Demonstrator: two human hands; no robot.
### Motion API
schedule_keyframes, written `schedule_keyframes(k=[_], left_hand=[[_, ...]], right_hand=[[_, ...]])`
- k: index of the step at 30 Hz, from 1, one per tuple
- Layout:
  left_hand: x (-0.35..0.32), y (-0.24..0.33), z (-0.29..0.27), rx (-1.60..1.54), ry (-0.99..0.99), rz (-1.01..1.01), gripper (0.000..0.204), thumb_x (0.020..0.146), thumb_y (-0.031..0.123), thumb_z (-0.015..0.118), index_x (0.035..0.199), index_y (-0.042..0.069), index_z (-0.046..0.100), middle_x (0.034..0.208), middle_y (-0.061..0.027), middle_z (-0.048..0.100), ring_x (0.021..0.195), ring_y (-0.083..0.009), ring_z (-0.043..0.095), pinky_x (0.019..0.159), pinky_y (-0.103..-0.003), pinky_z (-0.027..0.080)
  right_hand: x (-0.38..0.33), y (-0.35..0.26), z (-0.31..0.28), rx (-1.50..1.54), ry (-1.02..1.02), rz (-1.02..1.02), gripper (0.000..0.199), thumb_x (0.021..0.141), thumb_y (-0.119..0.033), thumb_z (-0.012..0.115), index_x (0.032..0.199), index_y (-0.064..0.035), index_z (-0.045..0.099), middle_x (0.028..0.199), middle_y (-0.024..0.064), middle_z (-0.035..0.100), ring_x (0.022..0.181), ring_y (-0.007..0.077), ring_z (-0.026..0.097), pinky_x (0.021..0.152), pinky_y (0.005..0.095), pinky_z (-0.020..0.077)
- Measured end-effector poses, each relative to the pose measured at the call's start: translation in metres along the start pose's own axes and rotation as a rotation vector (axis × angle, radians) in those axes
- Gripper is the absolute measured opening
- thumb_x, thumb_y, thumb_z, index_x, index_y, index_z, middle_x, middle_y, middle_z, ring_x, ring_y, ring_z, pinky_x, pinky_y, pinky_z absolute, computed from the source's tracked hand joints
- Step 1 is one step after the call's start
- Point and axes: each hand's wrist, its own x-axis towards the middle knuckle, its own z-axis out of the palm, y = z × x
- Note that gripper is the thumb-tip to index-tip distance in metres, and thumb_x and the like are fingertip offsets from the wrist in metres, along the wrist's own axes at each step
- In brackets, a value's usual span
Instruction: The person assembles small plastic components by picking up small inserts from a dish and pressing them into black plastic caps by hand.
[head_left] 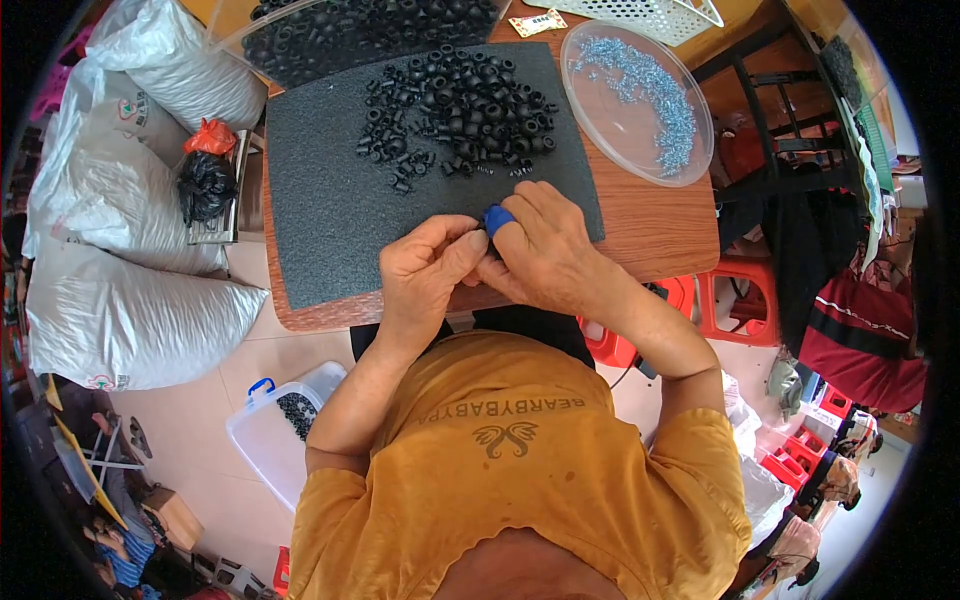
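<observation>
My left hand [428,272] and my right hand [540,248] meet over the near edge of a dark grey foam mat [320,215]. Their fingertips pinch together on a small black part that I can barely see. A blue cover [497,218] sits on my right index finger. A pile of small black rubber rings [462,105] lies on the far part of the mat, beyond both hands. A clear round plastic lid [636,100] at the right holds several small silvery screws.
The mat lies on a wooden table [660,232]. A clear bin of black rings [350,30] stands at the back, a white basket [660,15] beside it. Big white sacks [130,240] lie left. A clear tub [280,425] sits on the floor; red stools [740,300] stand right.
</observation>
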Motion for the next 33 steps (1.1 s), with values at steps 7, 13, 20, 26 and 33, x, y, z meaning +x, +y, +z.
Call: schedule_keyframes(k=[7, 13, 20, 26, 33], left_hand=[[0.005, -0.002, -0.005, -0.081, 0.005, -0.022, 0.014, 0.091, 0.008, 0.065, 0.098, -0.004, 0.067, 0.072, -0.0023, 0.065, 0.061, -0.0051, 0.057, 0.057, -0.018, 0.047], [-0.002, 0.0, -0.004, -0.025, -0.046, -0.043, 0.016, 0.089, 0.007, 0.066, 0.101, -0.004, 0.067, 0.077, -0.008, 0.067, 0.06, -0.0095, 0.059, 0.055, -0.021, 0.048], [-0.002, 0.003, -0.009, 0.26, -0.137, 0.184, 0.018, 0.091, 0.012, 0.068, 0.102, -0.002, 0.067, 0.081, -0.005, 0.066, 0.065, -0.0077, 0.058, 0.056, -0.02, 0.047], [-0.002, 0.002, -0.005, 0.46, -0.117, 0.356, 0.019, 0.085, 0.01, 0.072, 0.099, 0.0, 0.065, 0.077, -0.0089, 0.061, 0.063, -0.0165, 0.059, 0.054, -0.027, 0.044], [-0.007, 0.0, -0.001, 0.302, -0.071, 0.254, 0.023, 0.089, 0.015, 0.07, 0.106, 0.0, 0.064, 0.082, -0.0058, 0.066, 0.065, -0.0089, 0.06, 0.055, -0.022, 0.048]], right_hand=[[0.005, -0.003, -0.017, 0.266, -0.127, 0.243, 0.027, 0.075, -0.019, 0.076, 0.072, -0.0008, 0.056, 0.07, 0.0125, 0.054, 0.067, 0.0302, 0.054, 0.058, 0.0399, 0.0435], [0.007, -0.004, -0.025, 0.607, -0.031, 0.552, 0.012, 0.08, -0.008, 0.072, 0.084, -0.0012, 0.064, 0.073, 0.0137, 0.058, 0.064, 0.0277, 0.058, 0.057, 0.0354, 0.0449], [0.008, -0.007, -0.025, 0.66, -0.063, 0.595, 0.011, 0.083, -0.009, 0.071, 0.084, -0.0003, 0.064, 0.072, 0.0127, 0.059, 0.064, 0.0223, 0.059, 0.057, 0.0342, 0.0454], [0.005, -0.013, -0.03, 0.877, -0.113, 0.885, 0.008, 0.088, -0.007, 0.068, 0.092, 0.0006, 0.067, 0.082, -0.0016, 0.064, 0.073, 0.0043, 0.056, 0.065, 0.0216, 0.0465], [0.002, -0.018, -0.027, 0.861, -0.055, 0.968, 0.009, 0.089, -0.006, 0.067, 0.095, 0.0003, 0.066, 0.084, 0.0001, 0.066, 0.077, 0.0043, 0.058, 0.068, 0.0211, 0.0489]])
